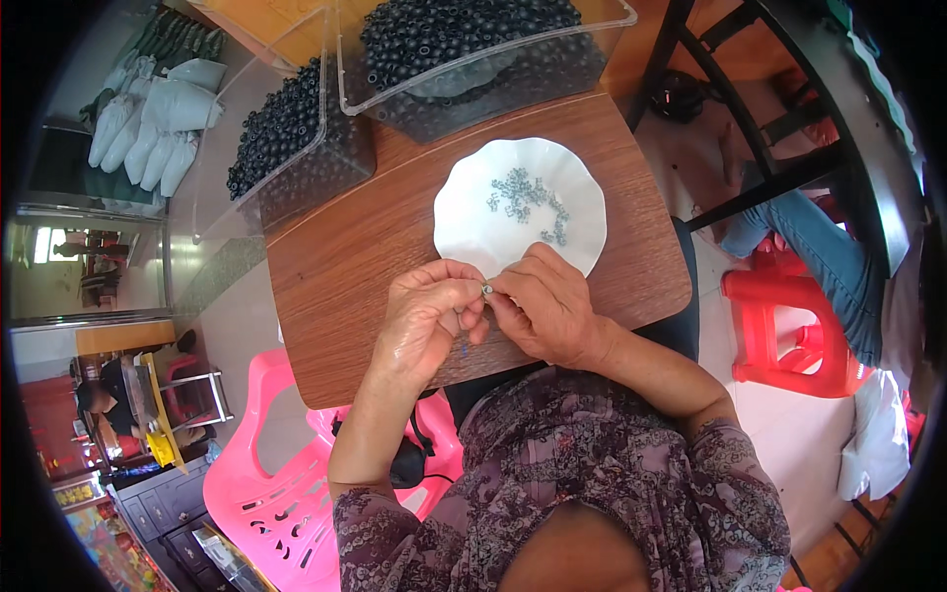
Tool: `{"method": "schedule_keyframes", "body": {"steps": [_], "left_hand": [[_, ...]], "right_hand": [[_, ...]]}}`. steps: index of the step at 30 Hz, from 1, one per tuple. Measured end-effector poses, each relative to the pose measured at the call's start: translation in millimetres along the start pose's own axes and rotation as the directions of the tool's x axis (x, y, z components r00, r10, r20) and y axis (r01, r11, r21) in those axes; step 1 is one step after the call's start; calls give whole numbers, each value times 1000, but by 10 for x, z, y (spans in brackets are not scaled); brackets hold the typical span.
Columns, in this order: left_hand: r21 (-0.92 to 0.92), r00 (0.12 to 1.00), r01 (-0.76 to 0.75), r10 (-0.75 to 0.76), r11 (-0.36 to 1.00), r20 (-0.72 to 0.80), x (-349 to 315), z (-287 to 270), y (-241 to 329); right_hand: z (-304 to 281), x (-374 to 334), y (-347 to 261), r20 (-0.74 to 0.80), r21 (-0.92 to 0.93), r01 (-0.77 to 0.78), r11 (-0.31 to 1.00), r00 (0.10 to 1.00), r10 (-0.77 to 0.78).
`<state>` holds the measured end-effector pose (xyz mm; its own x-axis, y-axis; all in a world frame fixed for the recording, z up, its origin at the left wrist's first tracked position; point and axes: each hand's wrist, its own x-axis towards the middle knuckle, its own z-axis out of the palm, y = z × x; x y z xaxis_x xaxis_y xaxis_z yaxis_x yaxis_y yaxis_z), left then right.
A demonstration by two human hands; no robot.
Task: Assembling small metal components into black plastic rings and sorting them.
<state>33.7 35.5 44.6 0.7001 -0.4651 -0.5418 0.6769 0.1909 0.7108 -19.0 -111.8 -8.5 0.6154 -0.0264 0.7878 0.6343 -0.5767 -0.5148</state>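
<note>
My left hand point(426, 318) and my right hand point(546, 306) meet fingertip to fingertip over the brown wooden board point(335, 286). Between them they pinch a tiny silvery bead point(486, 288). Just beyond the fingers sits a white scalloped plate point(472, 202) with a small scatter of grey metal beads point(526, 197) on it. Whether a thread runs through the pinched bead is too small to tell.
Two clear plastic bins of black beads stand at the board's far edge, one point(473, 49) in the middle, one point(286, 128) to the left. A pink plastic chair point(266, 474) is at lower left, a red stool point(779, 326) and a seated person's jeans-clad leg point(819, 247) at right.
</note>
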Motion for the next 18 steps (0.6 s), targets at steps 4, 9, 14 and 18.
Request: {"method": "schedule_keyframes", "body": {"steps": [4,9,14,18], "left_hand": [[94,997,-72,69,993,28,2,-17,-9],[213,991,-129,130,969,7,-1,-26,-32],[279,972,-222,234,934,-12,-5,-43,-85],[224,984,-161,173,961,-33,7,-62,-44]], "right_hand": [[5,-32,-20,55,171,-205,964,979,198],[14,-53,-98,124,344,-478,808,876,466],[35,-63,-121,278,394,-692,605,717,639],[25,-38,-115,234,350,-598,721,801,551]]}}
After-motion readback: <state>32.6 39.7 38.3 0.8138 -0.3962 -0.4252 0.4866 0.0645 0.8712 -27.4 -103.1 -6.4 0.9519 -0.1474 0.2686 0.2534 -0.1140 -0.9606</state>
